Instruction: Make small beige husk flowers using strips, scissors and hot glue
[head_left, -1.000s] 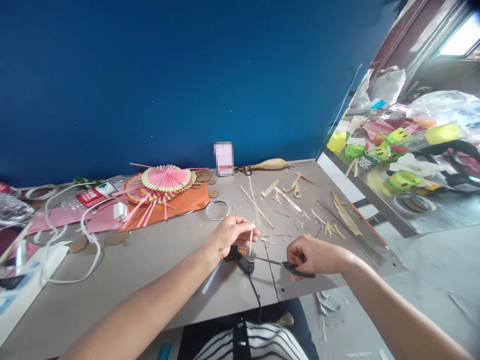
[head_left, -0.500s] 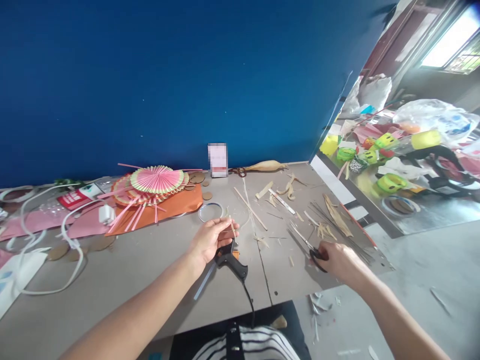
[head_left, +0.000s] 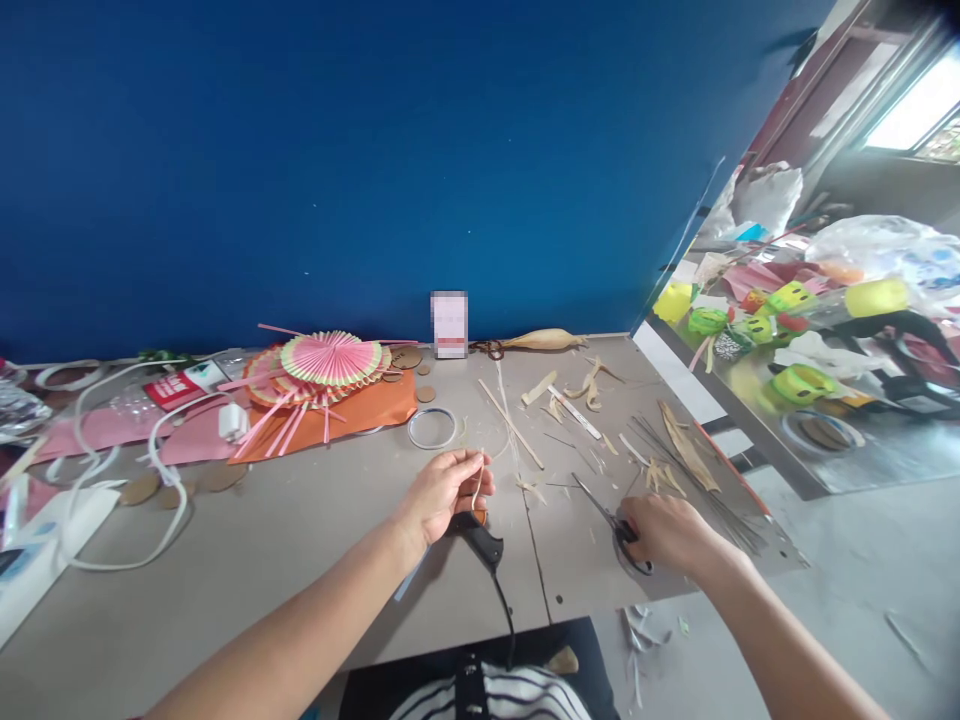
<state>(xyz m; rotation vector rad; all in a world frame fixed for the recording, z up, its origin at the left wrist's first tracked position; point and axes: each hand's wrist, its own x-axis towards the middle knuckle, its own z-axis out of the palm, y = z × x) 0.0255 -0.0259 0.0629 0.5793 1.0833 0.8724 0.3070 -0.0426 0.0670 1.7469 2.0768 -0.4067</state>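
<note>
My left hand [head_left: 450, 490] is closed in a pinch on a thin tan strip [head_left: 477, 486] that points down from the fingertips. Just under that hand lies a black glue gun [head_left: 478, 540], its cord running toward my lap. Over on the right, my right hand [head_left: 664, 527] has its fingers curled at the black handles of a pair of scissors [head_left: 616, 524]. The blades point away to the upper left, low over the tabletop, and one handle loop shows below the fingers. My fingers partly hide the other loop.
Dried husk pieces [head_left: 684, 445], thin wires [head_left: 660, 450] and a white pen [head_left: 576, 410] lie at the right. A tape ring [head_left: 433, 411] is beyond my left hand. Pink paper fans [head_left: 336, 358] and white cables [head_left: 161, 480] fill the left. A blue panel [head_left: 450, 150] stands behind.
My right hand and the scissors have come down and slightly nearer, and the blades look closer together. The left hand still pinches the strip. The view has shifted a little.
</note>
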